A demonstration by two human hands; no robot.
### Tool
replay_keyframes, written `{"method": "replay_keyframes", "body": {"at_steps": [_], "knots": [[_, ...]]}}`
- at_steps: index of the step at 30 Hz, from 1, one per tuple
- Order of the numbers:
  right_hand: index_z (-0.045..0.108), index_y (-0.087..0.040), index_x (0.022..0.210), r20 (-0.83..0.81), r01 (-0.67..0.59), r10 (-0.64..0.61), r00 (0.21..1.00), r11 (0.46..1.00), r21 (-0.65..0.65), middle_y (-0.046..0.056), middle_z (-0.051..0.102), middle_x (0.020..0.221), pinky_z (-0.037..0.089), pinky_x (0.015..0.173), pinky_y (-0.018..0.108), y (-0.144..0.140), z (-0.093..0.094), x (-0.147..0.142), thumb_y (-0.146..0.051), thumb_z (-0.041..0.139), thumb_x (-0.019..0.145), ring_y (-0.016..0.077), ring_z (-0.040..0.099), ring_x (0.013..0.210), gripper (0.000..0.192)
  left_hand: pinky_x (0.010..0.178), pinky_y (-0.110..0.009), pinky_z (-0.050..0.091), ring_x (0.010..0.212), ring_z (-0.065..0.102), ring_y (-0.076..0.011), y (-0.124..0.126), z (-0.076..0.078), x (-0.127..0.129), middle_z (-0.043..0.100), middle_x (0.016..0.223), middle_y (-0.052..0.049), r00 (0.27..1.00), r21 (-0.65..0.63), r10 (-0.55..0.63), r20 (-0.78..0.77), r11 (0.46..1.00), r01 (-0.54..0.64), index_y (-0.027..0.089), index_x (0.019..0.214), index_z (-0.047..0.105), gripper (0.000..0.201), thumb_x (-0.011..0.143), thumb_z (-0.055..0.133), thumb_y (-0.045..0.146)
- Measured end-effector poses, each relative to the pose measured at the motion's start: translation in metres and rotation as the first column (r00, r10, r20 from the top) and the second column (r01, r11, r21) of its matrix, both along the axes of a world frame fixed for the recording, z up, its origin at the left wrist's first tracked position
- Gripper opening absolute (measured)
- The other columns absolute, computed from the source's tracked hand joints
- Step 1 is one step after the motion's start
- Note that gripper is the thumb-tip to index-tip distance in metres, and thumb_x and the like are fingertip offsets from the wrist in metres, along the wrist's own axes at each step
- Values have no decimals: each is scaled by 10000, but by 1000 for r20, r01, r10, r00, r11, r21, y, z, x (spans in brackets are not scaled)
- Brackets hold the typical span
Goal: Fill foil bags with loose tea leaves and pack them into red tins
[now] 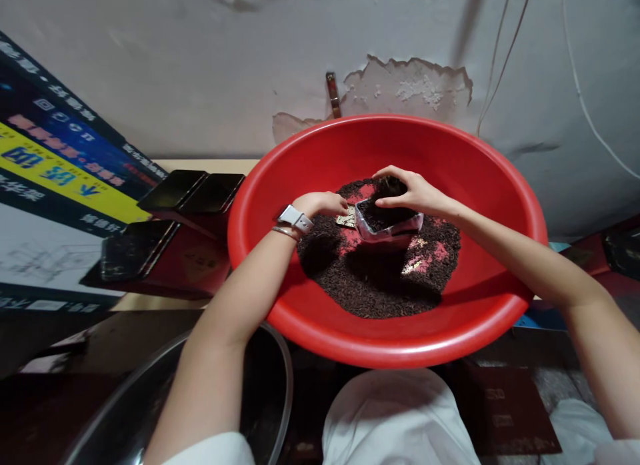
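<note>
A wide red plastic basin (500, 165) holds a bed of dark, loose dried leaves (375, 298) that look like tea. In it stands a small box lined with clear plastic (390, 235), tilted and filled with the same dark leaves. My left hand (327, 204), with a watch on its wrist, is closed at the box's left side, by a gold-patterned panel (346, 217); its fingertips are partly hidden. Above the box's opening my right hand (413, 190) curves its thumb and fingers around something dark that I cannot make out.
Dark red boxes with black tops (175, 252) stand left of the basin, beside a printed carton (65, 172). A clear-rimmed tub (285, 358) sits below on the left. Behind rises a peeling white wall (200, 72) with hanging cords. More dark boxes (595, 252) are at right.
</note>
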State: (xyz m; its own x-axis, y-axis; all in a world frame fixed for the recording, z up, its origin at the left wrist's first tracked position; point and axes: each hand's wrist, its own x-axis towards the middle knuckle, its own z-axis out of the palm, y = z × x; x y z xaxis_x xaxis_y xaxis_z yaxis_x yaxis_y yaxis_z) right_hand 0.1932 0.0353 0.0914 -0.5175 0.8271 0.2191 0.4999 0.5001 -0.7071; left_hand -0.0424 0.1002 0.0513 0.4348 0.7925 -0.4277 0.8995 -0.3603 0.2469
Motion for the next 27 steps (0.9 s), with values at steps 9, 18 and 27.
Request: {"method": "replay_keyframes", "body": {"at_steps": [9,18,27], "knots": [[710,-158,855,117,201,-202,972,979,22,66,706,856,489,846,326,17,2,22,-263,623,830,186,646,849,139,733,-281,535,923,647,-212,-12,-1,7,664,1212,-135,846,-296,316,429,934,-199,140,1124,662,448,863,507,469],[636,-168,922,116,196,-165,980,651,-734,96,679,842,552,669,352,40,-35,46,-618,592,843,193,632,676,458,865,-334,542,856,666,-193,-13,-11,10,731,1002,-122,685,-682,596,420,705,-195,142,984,653,359,853,607,473],[563,-172,649,6,188,-285,959,618,-764,-16,525,546,520,688,293,44,-23,49,-246,749,752,114,503,524,226,697,-302,487,584,480,-114,-22,18,12,497,559,14,755,-381,391,526,902,-201,193,593,535,338,752,694,446]]}}
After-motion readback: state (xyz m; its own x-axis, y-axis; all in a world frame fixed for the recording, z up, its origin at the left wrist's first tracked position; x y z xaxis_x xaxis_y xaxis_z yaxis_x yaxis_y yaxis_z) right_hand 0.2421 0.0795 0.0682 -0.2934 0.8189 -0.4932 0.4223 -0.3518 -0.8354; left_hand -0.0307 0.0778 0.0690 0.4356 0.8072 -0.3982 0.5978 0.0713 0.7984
